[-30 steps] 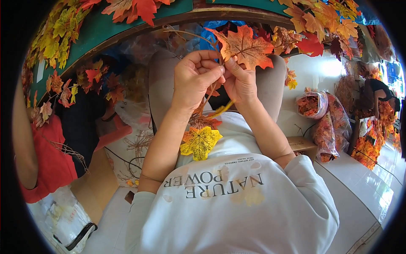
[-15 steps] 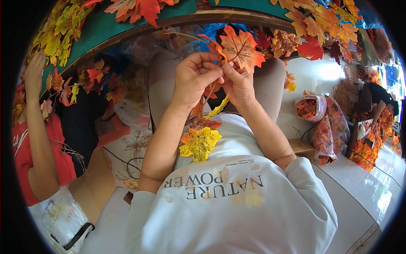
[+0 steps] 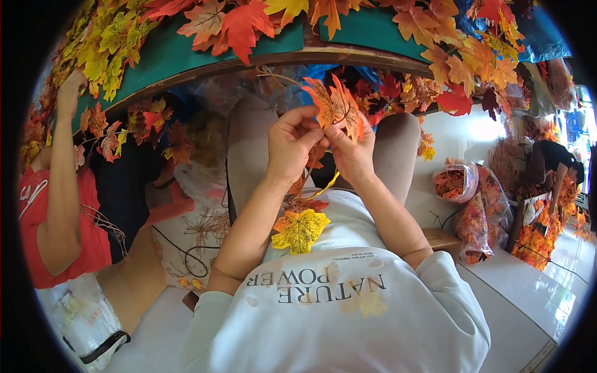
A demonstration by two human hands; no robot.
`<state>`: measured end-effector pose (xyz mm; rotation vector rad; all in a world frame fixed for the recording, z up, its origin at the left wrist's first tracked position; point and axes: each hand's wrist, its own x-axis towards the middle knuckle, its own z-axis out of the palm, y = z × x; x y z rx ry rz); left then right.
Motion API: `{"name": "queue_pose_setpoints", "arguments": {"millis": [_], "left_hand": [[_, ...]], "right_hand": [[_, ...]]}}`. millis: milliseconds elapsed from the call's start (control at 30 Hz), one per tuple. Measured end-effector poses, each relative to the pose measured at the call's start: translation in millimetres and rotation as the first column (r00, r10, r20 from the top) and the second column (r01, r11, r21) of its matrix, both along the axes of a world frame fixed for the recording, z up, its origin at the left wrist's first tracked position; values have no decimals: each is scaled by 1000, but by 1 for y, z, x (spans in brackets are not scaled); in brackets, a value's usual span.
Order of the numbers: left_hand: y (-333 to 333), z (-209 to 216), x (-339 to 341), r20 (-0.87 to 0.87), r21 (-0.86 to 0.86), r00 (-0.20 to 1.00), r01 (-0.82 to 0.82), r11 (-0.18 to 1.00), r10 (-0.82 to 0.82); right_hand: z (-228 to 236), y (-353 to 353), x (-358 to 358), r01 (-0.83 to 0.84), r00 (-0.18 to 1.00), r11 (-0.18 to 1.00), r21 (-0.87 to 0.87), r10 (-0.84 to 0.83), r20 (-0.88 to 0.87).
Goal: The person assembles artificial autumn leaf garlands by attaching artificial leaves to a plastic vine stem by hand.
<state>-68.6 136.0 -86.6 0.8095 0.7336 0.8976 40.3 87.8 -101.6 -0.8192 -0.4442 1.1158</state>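
Over my lap, both hands work close together on a garland of artificial maple leaves. My left hand (image 3: 290, 144) is closed in a pinch on the garland's stem, its fingertips meeting my right fingers. My right hand (image 3: 353, 151) is closed at the base of an orange maple leaf (image 3: 346, 110), which stands up folded above the fingers beside another orange leaf (image 3: 319, 102). Thin brown stem ends (image 3: 278, 76) stick out beyond my left hand. Below the hands the garland hangs against my shirt, with a yellow maple leaf (image 3: 301, 231) lowest. The exact joining point is hidden by my fingers.
A green-topped table (image 3: 367, 38) heaped with red, orange and yellow leaves curves ahead. At the left sits a co-worker in a red shirt (image 3: 59, 230), one arm reaching to the table. Plastic bags of leaves (image 3: 477, 217) and a cardboard box (image 3: 440, 239) stand at the right.
The orange leaf has turned from facing flat to folded and more edge-on between my fingers. The whole view has shifted, showing more of the table.
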Motion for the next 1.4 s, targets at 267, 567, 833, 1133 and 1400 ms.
{"name": "queue_pose_setpoints", "arguments": {"millis": [267, 567, 833, 1133, 1400], "left_hand": [[9, -12, 1, -187, 189, 981, 79, 979, -44], [0, -19, -7, -50, 2, 995, 81, 997, -81], [3, -24, -6, 78, -13, 988, 133, 991, -132], [3, -18, -9, 73, -12, 981, 179, 984, -178], [5, -26, -9, -68, 19, 978, 198, 980, -197]], "right_hand": [[-17, 7, 12, -69, 989, 995, -78, 79, 122], [-12, -5, 1, 15, 953, 1000, -28, -6, 302], [-29, -11, -5, 57, 995, 995, -84, -50, 90], [-34, -14, -10, 26, 990, 998, -65, -16, 138], [-29, -21, -4, -126, 985, 989, -81, 134, 104]]}}
